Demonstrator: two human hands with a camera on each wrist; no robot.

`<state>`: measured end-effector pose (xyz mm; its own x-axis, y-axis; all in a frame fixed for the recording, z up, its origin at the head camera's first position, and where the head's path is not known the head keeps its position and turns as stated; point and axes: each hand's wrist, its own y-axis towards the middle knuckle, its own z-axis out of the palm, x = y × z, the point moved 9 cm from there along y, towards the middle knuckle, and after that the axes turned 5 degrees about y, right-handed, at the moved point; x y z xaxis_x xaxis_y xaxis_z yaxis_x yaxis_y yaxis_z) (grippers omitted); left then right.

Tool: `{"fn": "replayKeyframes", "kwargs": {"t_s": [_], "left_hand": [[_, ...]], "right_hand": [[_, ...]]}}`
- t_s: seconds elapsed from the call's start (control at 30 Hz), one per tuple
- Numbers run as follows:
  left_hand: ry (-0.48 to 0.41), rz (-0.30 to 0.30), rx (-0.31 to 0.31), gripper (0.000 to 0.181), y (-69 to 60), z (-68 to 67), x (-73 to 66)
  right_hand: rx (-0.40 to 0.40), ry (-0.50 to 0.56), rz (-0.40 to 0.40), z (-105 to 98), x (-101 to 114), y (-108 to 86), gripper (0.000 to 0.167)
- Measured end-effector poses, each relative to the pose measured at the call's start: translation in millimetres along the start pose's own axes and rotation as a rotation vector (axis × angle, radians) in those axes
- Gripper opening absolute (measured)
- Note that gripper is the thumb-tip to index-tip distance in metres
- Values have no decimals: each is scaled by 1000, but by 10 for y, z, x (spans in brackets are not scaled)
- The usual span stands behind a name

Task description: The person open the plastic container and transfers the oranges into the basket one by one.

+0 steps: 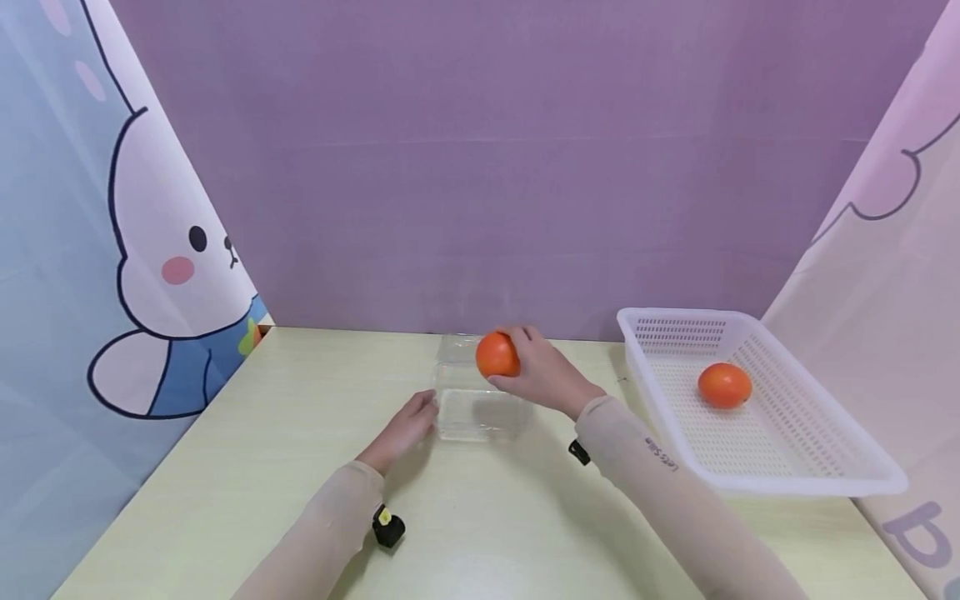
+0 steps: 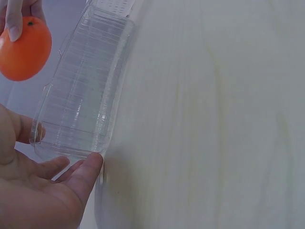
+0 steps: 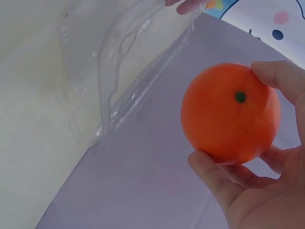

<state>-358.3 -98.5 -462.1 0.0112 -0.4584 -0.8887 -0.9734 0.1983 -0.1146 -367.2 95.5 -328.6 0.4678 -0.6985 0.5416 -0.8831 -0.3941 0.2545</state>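
Observation:
My right hand (image 1: 542,372) grips an orange (image 1: 497,356) between thumb and fingers, holding it in the air over a clear plastic clamshell box (image 1: 480,414). In the right wrist view the orange (image 3: 228,114) shows a small green stem mark, and a gap separates it from the box (image 3: 107,71). The box lies on the table with its lid folded back toward the wall. My left hand (image 1: 408,429) holds the box's left end; in the left wrist view one digit hooks over the rim and other fingertips (image 2: 93,162) touch the outer wall.
A white perforated plastic basket (image 1: 806,486) stands on the right of the table, with another orange (image 1: 724,386) lying in it. Behind the pale wooden table (image 1: 330,375) rises a purple backdrop (image 1: 450,167). Printed cloths hang at left (image 1: 45,333) and right (image 1: 900,358).

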Motion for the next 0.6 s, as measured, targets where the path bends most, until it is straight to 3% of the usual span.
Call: {"fn": "replayKeyframes", "kwargs": {"t_s": [0.6], "left_hand": [[4, 5, 12, 56, -13, 2, -9]], "right_hand": [[-78, -45, 40, -413, -274, -130, 70]]}}
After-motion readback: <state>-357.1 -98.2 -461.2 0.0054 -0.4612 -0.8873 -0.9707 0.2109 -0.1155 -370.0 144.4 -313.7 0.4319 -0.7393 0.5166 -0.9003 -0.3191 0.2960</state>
